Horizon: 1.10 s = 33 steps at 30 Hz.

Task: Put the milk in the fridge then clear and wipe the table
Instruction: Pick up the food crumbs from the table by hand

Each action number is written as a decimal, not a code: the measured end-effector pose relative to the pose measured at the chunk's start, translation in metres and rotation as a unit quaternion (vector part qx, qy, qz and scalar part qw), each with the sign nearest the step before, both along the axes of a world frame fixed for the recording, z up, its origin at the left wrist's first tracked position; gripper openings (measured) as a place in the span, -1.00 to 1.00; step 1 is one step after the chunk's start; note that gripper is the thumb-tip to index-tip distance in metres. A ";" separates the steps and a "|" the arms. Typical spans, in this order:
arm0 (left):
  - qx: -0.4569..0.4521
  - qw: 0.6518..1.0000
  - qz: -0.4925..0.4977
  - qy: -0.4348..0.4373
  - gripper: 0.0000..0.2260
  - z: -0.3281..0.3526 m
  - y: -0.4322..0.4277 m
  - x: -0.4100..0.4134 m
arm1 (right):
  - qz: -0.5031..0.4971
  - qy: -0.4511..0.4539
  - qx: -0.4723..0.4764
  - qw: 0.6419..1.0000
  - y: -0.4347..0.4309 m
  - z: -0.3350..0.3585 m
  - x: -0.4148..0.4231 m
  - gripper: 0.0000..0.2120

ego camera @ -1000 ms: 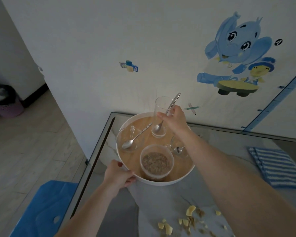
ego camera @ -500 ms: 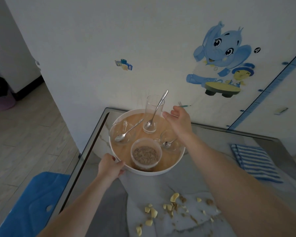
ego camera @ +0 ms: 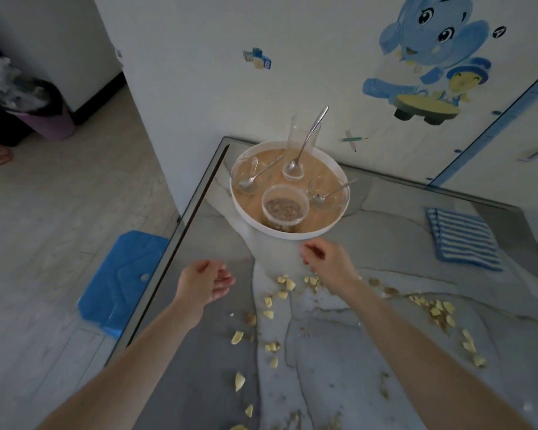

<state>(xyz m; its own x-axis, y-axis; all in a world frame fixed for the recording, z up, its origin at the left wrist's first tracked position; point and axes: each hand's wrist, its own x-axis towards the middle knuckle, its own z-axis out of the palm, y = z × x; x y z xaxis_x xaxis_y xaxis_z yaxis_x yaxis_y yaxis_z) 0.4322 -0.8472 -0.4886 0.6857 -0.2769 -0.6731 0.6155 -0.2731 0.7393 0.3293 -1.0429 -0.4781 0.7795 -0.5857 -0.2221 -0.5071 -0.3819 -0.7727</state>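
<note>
Our one wide-angle view sits on the person's head, facing forward and down across the table point(ego camera: 385, 231) toward its far corner by the wall point(ego camera: 199, 72). The left hand point(ego camera: 204, 282) and right hand point(ego camera: 326, 263) are near the lens, and the tray point(ego camera: 292, 235) is farther off.

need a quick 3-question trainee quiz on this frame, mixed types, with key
1. True or false: the left hand grips the tray by its rim.
2. What leans in the tall glass? A) spoon B) straw C) fork
3. Fill in: the striped cloth lies on the table to the tray's ____.

Key: 1 false, the left hand hangs clear of the tray, holding nothing. 2 A. 3 right.
</note>
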 end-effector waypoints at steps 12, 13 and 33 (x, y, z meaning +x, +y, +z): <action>-0.045 0.994 0.072 0.069 -0.82 -0.008 0.031 -0.042 | 0.178 0.190 -0.206 0.943 0.061 -0.052 -0.017 -0.62; -0.045 0.994 0.069 0.070 -0.82 -0.009 0.033 -0.043 | 0.179 0.186 -0.212 0.942 0.065 -0.051 -0.018 -0.65; -0.068 0.982 0.034 0.173 -0.77 -0.009 0.041 -0.061 | 0.010 0.152 -0.043 0.987 0.100 -0.042 -0.034 -0.89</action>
<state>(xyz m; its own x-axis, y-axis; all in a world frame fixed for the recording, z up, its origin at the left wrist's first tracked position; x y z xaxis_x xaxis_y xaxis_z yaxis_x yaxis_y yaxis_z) 0.3707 -0.8067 -0.4975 0.4418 -0.3423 -0.8292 0.8500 -0.1360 0.5090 0.2953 -0.9428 -0.5198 0.6961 -0.5977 -0.3977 -0.7022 -0.4514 -0.5506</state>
